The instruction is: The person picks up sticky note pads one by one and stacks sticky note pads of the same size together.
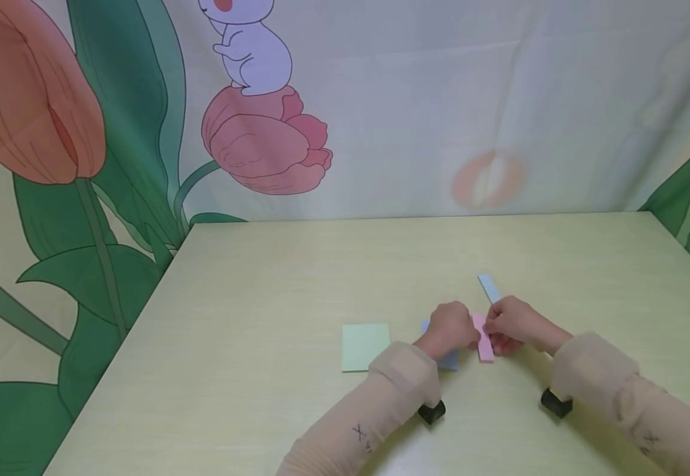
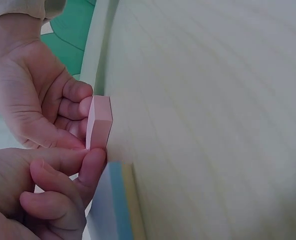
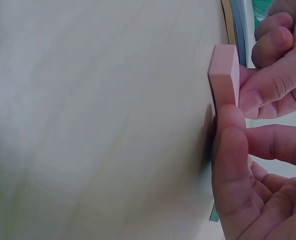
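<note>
Between the two hands a small pink sticky note pad (image 1: 485, 350) lies on the table, narrow and thick-edged. My left hand (image 1: 453, 326) pinches its left side with thumb and forefinger, and the fingertips show close up in the left wrist view. From the other side, my right hand (image 1: 514, 320) pinches the same pad (image 3: 223, 67) near its edge, thumb and forefinger together. Beneath the left hand and partly hidden by it sits a blue-purple pad (image 1: 448, 361); the left wrist view shows its layered blue and yellow edge (image 2: 120, 200).
A pale green square pad (image 1: 365, 347) lies left of the left forearm. Just beyond the right hand is a narrow light blue strip (image 1: 488, 287). The pale wooden table (image 1: 249, 284) meets a printed curtain (image 1: 392, 119) at its far edge.
</note>
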Available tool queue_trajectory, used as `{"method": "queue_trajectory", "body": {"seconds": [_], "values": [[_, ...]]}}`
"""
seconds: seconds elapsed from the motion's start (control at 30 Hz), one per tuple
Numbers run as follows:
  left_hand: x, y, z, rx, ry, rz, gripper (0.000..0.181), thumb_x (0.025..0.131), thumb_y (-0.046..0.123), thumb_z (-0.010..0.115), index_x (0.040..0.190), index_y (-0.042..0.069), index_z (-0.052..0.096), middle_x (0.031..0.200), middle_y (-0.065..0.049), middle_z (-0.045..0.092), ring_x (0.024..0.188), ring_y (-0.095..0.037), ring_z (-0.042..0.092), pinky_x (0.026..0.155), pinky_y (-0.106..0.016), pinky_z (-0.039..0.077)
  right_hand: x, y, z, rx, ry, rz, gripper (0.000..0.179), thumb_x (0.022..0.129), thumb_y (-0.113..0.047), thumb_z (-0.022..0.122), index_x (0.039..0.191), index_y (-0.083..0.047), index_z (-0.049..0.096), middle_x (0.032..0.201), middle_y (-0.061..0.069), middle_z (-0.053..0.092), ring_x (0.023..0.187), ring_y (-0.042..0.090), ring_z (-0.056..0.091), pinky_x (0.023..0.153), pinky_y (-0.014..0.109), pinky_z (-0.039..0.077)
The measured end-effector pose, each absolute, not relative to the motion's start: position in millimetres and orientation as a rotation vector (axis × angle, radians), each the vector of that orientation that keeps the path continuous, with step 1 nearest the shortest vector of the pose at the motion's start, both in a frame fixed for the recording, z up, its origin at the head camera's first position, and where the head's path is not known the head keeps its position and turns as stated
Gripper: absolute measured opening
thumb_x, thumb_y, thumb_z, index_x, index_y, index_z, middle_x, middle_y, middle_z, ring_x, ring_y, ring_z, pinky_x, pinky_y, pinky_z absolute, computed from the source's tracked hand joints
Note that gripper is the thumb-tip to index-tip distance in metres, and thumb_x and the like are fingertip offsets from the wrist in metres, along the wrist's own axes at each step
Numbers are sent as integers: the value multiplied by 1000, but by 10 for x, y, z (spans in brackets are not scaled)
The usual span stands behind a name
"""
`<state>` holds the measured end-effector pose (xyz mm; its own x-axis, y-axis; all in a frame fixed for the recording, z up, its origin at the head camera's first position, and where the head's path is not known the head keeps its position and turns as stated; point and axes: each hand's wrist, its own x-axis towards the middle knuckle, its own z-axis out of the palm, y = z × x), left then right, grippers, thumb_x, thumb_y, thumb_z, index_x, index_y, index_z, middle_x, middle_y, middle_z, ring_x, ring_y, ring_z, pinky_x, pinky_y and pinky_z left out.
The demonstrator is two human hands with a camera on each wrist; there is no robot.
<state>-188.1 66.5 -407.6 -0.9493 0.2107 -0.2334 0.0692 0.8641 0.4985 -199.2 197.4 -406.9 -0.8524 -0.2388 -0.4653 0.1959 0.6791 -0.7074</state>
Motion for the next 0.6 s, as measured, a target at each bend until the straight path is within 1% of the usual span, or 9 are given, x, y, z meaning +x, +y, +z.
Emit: {"method": "queue_trajectory", "body": {"seconds": [0.23, 0.6], "values": [[-1823, 643, -4078, 220, 2739, 740, 26, 73, 21, 68, 51, 13, 56, 42, 8, 46, 43, -6, 38, 42, -17, 27, -1956, 1993, -4111, -40, 2350, -1068, 8, 84, -4, 50, 79, 2, 51, 56, 4, 57, 48, 10, 56, 47, 24, 47], [-1728, 629, -4082, 232, 2693, 791, 24, 74, 18, 67, 52, 12, 59, 42, 7, 50, 42, -5, 39, 41, -16, 26, -1895, 1988, -4125, -24, 2334, -1044, 7, 84, -4, 51, 79, 2, 51, 57, 5, 58, 48, 11, 56, 47, 23, 47]]}}
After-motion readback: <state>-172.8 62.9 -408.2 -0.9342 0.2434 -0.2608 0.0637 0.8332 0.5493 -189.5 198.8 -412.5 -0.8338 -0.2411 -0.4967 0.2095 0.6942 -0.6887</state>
